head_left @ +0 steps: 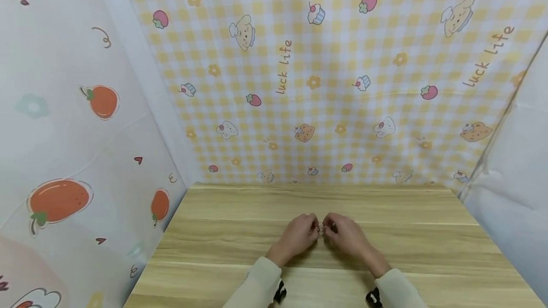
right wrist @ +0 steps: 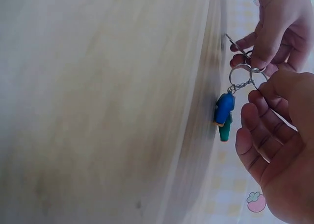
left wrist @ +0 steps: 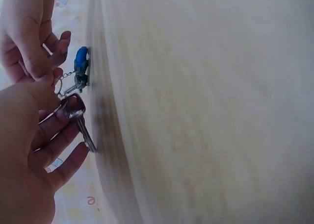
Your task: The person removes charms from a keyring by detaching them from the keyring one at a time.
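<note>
Left hand [left wrist: 29, 150]: fingers curled round the head of a silver metal key [left wrist: 78, 117], its blade pointing toward the bench.
Right hand [right wrist: 274, 155]: thumb and forefinger pinched the small silver split key ring [right wrist: 241, 77] where the short chain joined it.
Hands together: in the head view both hands met at the middle of the light wooden bench [head_left: 239, 232], fingertips touching around the ring, just above the surface.
Charm: a small blue and green plastic figure charm [right wrist: 224, 115] hung from the chain below the ring, close to the bench.
Backdrop: a yellow checked cloth with cartoon prints [head_left: 342, 84] stood behind the bench.
Risk: judging by the fingertip grips, the ring's coil could snap back and nip a nail, or the key could slip free and drop onto the bench if either pinch loosened.
</note>
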Tool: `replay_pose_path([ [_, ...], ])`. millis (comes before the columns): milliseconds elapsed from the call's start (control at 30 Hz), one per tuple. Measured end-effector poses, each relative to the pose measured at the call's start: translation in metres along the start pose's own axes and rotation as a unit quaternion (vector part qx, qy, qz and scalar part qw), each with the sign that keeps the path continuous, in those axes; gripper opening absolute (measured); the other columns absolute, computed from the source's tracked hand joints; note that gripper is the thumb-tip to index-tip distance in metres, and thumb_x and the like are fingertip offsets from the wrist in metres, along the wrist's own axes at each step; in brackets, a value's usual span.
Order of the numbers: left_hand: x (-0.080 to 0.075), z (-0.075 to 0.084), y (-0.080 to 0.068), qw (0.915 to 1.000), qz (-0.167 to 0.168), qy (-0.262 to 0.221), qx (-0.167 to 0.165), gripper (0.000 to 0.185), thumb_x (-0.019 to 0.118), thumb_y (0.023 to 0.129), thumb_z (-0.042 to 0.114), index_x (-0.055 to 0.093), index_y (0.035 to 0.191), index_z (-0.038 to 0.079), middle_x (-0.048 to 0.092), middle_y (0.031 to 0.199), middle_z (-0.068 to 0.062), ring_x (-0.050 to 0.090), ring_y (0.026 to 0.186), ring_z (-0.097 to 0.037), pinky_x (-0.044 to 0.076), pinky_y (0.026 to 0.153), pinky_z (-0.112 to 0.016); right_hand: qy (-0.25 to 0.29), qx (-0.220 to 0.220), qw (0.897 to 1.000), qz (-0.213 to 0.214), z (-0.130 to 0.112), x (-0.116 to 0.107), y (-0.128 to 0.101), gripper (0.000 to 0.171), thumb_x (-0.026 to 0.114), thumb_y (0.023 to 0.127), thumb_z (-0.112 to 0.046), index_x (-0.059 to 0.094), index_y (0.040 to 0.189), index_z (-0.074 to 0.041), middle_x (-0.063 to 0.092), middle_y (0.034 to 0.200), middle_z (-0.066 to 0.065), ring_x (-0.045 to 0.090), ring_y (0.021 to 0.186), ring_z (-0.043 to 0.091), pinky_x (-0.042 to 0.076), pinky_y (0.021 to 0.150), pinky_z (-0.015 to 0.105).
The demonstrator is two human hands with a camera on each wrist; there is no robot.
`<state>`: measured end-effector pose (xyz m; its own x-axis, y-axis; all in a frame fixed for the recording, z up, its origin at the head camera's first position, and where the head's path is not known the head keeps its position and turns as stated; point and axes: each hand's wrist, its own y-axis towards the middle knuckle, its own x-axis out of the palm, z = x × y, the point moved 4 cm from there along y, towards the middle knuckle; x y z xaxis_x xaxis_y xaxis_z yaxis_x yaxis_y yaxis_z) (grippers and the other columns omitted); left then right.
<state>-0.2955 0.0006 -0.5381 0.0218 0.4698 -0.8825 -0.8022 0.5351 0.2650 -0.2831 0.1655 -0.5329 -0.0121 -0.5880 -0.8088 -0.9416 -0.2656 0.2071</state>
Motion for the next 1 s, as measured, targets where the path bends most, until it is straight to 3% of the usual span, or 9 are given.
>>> replay_pose_path([
  [167,-0.001,-0.005,-0.001,0.9927,-0.018,-0.115,-0.031,0.008,0.066,0.107,0.016,0.073,0.106,0.013,0.074,0.097,0.003,0.063,0.084,0.000,0.054,0.075,-0.018,0.008,-0.004,1.000,0.010,0.001,-0.005,0.000,0.009,0.074,0.098,-0.008,0.072,0.098,-0.017,0.068,0.088,-0.009,0.053,0.068,-0.001,0.046,0.060,0.021],
  [400,-0.003,-0.006,-0.001,0.9858,-0.005,-0.166,-0.023,0.015,0.064,0.108,0.018,0.078,0.111,0.012,0.078,0.107,0.000,0.069,0.090,-0.001,0.057,0.080,-0.019,0.020,-0.017,1.000,0.012,0.001,-0.009,0.002,0.008,0.072,0.100,-0.009,0.073,0.101,-0.017,0.068,0.086,-0.010,0.052,0.067,-0.003,0.045,0.059,0.022],
  [633,-0.006,-0.007,-0.003,0.9611,0.000,-0.270,-0.056,0.017,0.060,0.110,0.018,0.075,0.112,0.011,0.077,0.103,-0.002,0.069,0.091,-0.003,0.058,0.082,-0.021,0.075,-0.029,0.997,-0.003,0.003,-0.009,0.004,0.010,0.070,0.102,-0.008,0.076,0.103,-0.017,0.070,0.088,-0.007,0.055,0.069,0.000,0.048,0.059,0.022],
  [833,-0.010,-0.008,-0.005,0.9545,0.007,-0.289,-0.074,0.017,0.060,0.110,0.019,0.076,0.112,0.012,0.077,0.105,-0.001,0.069,0.096,-0.005,0.058,0.088,-0.025,0.118,-0.033,0.992,-0.007,0.004,-0.009,0.005,0.010,0.068,0.103,-0.008,0.076,0.105,-0.015,0.073,0.092,-0.004,0.058,0.074,0.002,0.051,0.064,0.023],
  [1000,-0.008,-0.009,-0.007,0.9504,-0.002,-0.302,-0.075,0.020,0.061,0.110,0.023,0.077,0.113,0.012,0.078,0.107,0.001,0.068,0.096,-0.004,0.057,0.089,-0.025,0.158,-0.035,0.987,0.007,0.004,-0.011,0.003,0.007,0.068,0.103,-0.006,0.075,0.104,-0.009,0.074,0.090,0.003,0.059,0.069,0.005,0.052,0.059,0.024],
])
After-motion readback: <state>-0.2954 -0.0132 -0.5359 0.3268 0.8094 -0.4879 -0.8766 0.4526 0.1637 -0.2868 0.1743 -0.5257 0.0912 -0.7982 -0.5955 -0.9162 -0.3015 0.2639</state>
